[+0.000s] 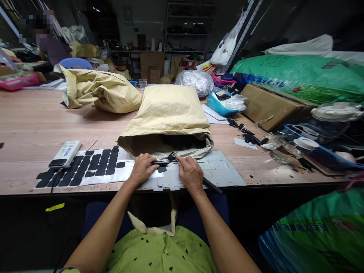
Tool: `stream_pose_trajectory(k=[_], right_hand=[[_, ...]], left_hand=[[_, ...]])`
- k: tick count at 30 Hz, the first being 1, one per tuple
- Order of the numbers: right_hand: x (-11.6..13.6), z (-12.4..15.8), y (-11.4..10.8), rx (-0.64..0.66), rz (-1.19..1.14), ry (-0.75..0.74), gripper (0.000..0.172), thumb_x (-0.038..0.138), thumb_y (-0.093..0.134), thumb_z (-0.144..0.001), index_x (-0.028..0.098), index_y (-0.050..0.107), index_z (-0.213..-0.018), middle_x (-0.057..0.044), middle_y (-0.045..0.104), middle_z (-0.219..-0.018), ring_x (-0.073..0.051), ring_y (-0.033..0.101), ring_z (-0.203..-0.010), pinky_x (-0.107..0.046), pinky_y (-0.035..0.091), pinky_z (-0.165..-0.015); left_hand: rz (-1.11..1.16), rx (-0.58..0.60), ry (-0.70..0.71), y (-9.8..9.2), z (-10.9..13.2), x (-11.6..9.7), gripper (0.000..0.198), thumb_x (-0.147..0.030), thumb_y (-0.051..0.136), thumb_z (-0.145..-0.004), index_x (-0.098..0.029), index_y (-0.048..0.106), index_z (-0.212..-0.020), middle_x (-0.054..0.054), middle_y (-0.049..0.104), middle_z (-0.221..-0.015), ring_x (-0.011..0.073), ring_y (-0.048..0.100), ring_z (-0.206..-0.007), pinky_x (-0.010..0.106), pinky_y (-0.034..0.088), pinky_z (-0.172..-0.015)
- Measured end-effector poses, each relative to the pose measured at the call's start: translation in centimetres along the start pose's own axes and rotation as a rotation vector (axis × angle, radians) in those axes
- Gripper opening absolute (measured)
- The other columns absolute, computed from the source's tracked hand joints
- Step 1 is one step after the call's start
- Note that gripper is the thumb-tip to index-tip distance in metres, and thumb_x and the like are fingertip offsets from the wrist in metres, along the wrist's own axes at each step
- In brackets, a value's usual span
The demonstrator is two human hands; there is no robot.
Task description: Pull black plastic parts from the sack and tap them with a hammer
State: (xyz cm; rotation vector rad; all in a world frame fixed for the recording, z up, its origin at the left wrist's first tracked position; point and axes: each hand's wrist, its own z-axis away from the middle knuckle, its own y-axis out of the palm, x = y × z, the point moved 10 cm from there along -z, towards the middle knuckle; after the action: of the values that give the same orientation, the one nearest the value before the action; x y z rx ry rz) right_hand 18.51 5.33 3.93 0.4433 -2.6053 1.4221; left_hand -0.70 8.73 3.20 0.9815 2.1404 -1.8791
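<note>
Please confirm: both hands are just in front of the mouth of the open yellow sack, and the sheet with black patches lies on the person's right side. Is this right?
Not quite. The head view shows the sheet with black patches on the person's left side. The left hand and right hand are indeed just in front of the open yellow sack.

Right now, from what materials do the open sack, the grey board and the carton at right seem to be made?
Open sack: probably matte paper outside, from its crisp creases; the inner rim resembles woven plastic.
Grey board: smooth, coated card or plastic; its flat, faintly glossy face leaves this open.
Carton: likely matte brown cardboard, from its flat panels.
</note>
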Motion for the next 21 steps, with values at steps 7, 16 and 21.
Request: stream_pose_trajectory(k=[7, 16, 21], right_hand=[[-0.4, 0.0, 0.3, -0.004, -0.012, 0.005, 0.033, 0.017, 0.054, -0.089, 0.026, 0.071, -0.116, -0.004, 0.063, -0.085, -0.019, 0.050, -0.080, -0.029, 0.038, -0.074], [1.6, 0.5, -1.6, -0.004, -0.405, 0.033, 0.034, 0.024, 0.047, -0.095, 0.023, 0.067, -0.123, -0.006, 0.068, -0.101, -0.018, 0.062, -0.093, -0.031, 0.050, -0.086], [4.7, 1.5, -1.1, 0.075, -0.552, -0.006, 0.033, 0.023, 0.047, -0.095, 0.021, 0.067, -0.121, -0.007, 0.069, -0.102, -0.017, 0.066, -0.094, -0.029, 0.053, -0.086]], left_hand=[[0.021, 0.002, -0.017, 0.7, 0.1, 0.4, 0.016, -0.031, 0.071, -0.084, -0.025, 0.075, -0.098, 0.003, 0.064, -0.088, 0.0215, 0.053, -0.090, 0.035, 0.037, -0.081], [0.041, -0.001, -0.045, 0.7, -0.1, 0.9, 0.019, -0.032, 0.074, -0.080, -0.024, 0.075, -0.098, 0.002, 0.066, -0.089, 0.0204, 0.054, -0.089, 0.034, 0.038, -0.083], [0.045, 0.013, -0.070, 0.7, -0.2, 1.0, 0.020, -0.034, 0.073, -0.081, -0.026, 0.076, -0.098, 0.002, 0.066, -0.088, 0.0201, 0.055, -0.089, 0.033, 0.040, -0.083]])
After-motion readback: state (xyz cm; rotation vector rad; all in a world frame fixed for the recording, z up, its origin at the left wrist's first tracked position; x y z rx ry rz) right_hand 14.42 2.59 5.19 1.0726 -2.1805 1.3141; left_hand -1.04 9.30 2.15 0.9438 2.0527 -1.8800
